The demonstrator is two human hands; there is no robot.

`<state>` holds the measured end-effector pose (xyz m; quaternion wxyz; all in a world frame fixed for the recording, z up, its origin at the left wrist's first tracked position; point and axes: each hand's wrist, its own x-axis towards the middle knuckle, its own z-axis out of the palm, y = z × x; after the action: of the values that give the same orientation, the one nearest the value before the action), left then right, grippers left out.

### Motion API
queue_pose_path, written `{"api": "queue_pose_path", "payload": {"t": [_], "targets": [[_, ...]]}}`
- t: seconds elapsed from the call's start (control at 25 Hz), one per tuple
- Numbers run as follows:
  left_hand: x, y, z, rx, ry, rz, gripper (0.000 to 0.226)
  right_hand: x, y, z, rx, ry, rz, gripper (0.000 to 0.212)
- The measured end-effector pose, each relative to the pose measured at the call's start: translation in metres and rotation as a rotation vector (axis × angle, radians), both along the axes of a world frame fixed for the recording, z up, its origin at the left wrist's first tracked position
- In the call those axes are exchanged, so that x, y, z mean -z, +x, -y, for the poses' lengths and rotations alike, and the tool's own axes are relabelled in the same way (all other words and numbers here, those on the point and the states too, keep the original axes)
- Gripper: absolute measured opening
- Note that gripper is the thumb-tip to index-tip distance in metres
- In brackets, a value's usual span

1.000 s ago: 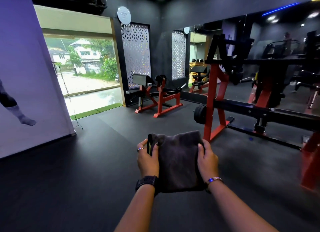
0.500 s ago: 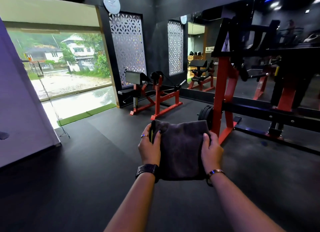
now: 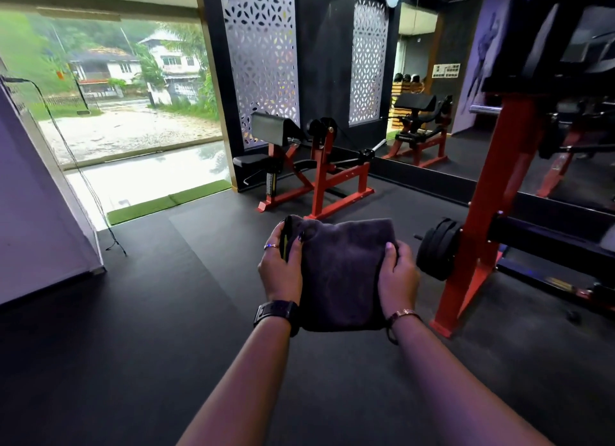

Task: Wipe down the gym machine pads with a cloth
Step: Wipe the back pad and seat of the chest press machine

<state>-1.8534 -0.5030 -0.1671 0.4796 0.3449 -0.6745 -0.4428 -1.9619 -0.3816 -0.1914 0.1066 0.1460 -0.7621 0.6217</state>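
Observation:
A folded dark grey cloth (image 3: 342, 272) hangs in front of me at chest height, held by both hands. My left hand (image 3: 279, 269) grips its left edge, with a ring on one finger and a black watch at the wrist. My right hand (image 3: 397, 279) grips the right edge, a bracelet on its wrist. A red preacher-curl machine stands ahead by the far wall, with a black sloped arm pad (image 3: 271, 128) and a black seat pad (image 3: 256, 161). Both hands are well short of it.
A tall red and black rack (image 3: 482, 212) with a black weight plate (image 3: 436, 252) stands close on my right. A wall mirror (image 3: 429, 79) runs behind it. A white wall panel (image 3: 36, 212) with a trailing cable is on the left. Dark rubber floor lies between.
The view has moved forward and turned left, so the curl machine looks nearer and the rack closer on the right. Both hands still hold the cloth the same way.

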Motion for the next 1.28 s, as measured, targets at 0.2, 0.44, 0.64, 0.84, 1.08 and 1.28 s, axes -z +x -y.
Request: {"api": "queue_pose_path", "payload": {"t": [0.2,0.44,0.64,0.84,1.08,1.28], "targets": [[0.012,-0.106,0.144,0.012,-0.006,-0.02,0.04,0.011,-0.103,0.139,0.009,0.018,0.021,0.025],[0.003,-0.259,0.289,0.043,-0.036,-0.006,0.041,0.002,-0.244,0.277,0.069,0.051,0.036,0.026],[0.009,-0.395,0.385,0.096,-0.07,-0.024,0.038,0.004,-0.369,0.365,0.11,-0.011,0.058,0.025],[0.011,-0.534,0.492,0.066,-0.095,-0.024,0.037,0.013,-0.505,0.476,0.103,-0.08,0.114,0.024],[0.0,-0.699,0.606,0.098,-0.054,-0.11,0.037,-0.017,-0.672,0.588,0.137,-0.013,0.013,0.025],[0.006,-0.842,0.685,0.161,-0.091,-0.13,0.035,-0.01,-0.802,0.658,0.217,-0.044,0.016,0.022]]}}
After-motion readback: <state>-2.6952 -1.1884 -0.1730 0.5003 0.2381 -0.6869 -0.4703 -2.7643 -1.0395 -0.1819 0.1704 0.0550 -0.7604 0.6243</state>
